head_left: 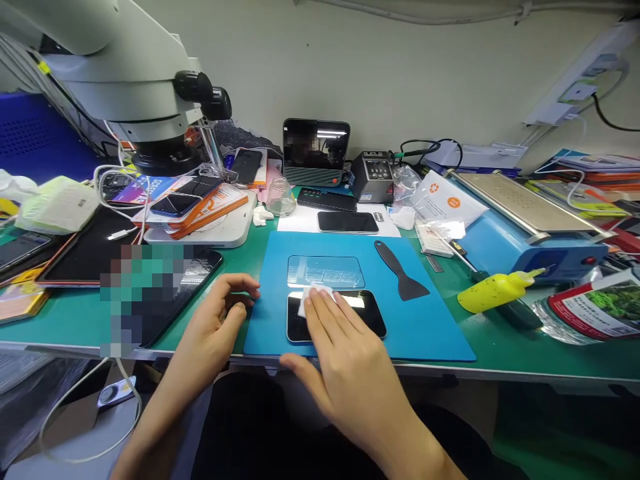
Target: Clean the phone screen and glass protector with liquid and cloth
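Note:
A smartphone (370, 319) with a dark glossy screen lies face up on the blue mat (430, 340). My right hand (345, 353) is over it, fingers stretched and pressing a small white wipe (303, 307) against the screen, thumb held apart. Just behind the phone lies a clear glass screen protector (325, 272) with a dark rim. My left hand (223, 313) hovers at the mat's left edge, fingers loosely curled and apart from the thumb, with nothing visible in it. A black plastic scraper (400, 270) rests on the mat's right side.
Left of the mat lies a dark tablet (185, 287), partly blurred out. A microscope (145, 87) stands behind it. Further back are another phone (349, 223) and a glass jar (281, 197). On the right are a yellow bottle (487, 292) and a blue heating plate machine (520, 243).

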Demonstrator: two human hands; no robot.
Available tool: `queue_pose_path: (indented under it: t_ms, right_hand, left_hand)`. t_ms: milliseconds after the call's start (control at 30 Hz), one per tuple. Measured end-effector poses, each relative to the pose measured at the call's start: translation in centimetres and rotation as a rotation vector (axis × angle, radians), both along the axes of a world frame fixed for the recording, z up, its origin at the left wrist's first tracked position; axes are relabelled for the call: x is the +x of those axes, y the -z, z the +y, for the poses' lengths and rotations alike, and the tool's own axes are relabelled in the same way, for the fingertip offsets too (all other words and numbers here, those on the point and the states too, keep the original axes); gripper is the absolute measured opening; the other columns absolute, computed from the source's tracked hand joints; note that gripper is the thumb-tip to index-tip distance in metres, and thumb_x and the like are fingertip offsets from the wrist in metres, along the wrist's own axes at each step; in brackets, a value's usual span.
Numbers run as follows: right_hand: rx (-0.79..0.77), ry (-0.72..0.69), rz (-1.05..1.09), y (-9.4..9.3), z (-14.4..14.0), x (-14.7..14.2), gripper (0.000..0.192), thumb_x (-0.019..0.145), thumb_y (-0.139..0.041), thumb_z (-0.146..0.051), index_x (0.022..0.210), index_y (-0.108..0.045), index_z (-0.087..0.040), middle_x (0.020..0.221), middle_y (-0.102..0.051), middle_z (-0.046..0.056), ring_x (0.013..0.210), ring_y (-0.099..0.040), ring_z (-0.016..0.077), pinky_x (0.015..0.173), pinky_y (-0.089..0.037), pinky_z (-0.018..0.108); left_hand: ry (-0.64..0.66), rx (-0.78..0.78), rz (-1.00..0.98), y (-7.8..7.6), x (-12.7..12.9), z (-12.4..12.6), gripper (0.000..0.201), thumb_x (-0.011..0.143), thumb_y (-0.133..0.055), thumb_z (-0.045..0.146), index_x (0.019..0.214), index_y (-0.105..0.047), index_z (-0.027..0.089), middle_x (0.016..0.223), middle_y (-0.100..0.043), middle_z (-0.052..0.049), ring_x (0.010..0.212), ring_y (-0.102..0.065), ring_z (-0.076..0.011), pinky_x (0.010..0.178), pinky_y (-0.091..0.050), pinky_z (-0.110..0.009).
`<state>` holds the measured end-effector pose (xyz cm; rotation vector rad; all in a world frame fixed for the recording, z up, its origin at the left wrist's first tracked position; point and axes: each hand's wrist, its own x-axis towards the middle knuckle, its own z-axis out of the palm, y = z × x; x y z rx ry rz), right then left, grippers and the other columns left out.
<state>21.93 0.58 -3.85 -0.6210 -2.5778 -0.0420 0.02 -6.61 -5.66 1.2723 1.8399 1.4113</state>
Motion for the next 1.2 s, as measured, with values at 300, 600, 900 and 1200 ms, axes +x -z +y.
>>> queue_pose_path:
  t_ms: [300, 600, 900, 1200]
  right_hand:
    - [-0.03, -0.125, -0.03, 0.5, -1.7, 0.7, 0.069, 0.107, -0.058, -0.052, 0.152, -0.058, 0.0, 0.161, -0.055, 0.021, 0.152, -0.052, 0.0339, 0.131, -0.041, 0.045]
    - [-0.032, -0.103, 0.049, 1.3, -2.4, -0.2, 0.076, 0.106, -0.058, -0.059, 0.149, -0.06, 0.003, 0.159, -0.057, 0.023, 0.154, -0.05, 0.034, 0.134, -0.035, 0.044]
    - [-0.003, 0.187, 0.043, 1.3, -0.4, 0.5, 0.071, 0.109, -0.051, -0.055, 0.146, -0.062, 0.005, 0.154, -0.059, 0.028, 0.145, -0.059, 0.0402, 0.123, -0.05, 0.054]
    - [-0.009, -0.003, 0.052, 0.5, -2.5, 2.9, 0.055, 0.11, -0.055, -0.042, 0.146, -0.064, -0.002, 0.156, -0.06, 0.017, 0.146, -0.06, 0.0309, 0.127, -0.047, 0.045]
  left_hand:
    - [-0.08, 0.032, 0.042, -0.2, 0.2, -0.5, 0.019, 0.105, -0.049, 0.03, 0.093, -0.063, 0.027, 0.093, -0.065, 0.0, 0.096, -0.063, -0.0202, 0.086, -0.05, -0.033]
    - [-0.057, -0.023, 0.035, -0.7, 0.4, -0.8, 0.032, 0.096, -0.046, 0.022, 0.065, -0.047, 0.026, 0.069, -0.049, 0.001, 0.083, -0.059, -0.0217, 0.075, -0.042, -0.035]
    - [-0.034, -0.058, 0.019, -0.3, 0.2, -1.1, 0.03, 0.096, -0.044, 0.023, 0.066, -0.04, 0.026, 0.071, -0.041, 0.001, 0.07, -0.043, -0.0205, 0.062, -0.027, -0.036]
    - [-0.02, -0.062, 0.021, -0.3, 0.1, -1.1, 0.027, 0.092, -0.046, 0.023, 0.065, -0.042, 0.026, 0.069, -0.041, 0.002, 0.067, -0.041, -0.0195, 0.061, -0.027, -0.035]
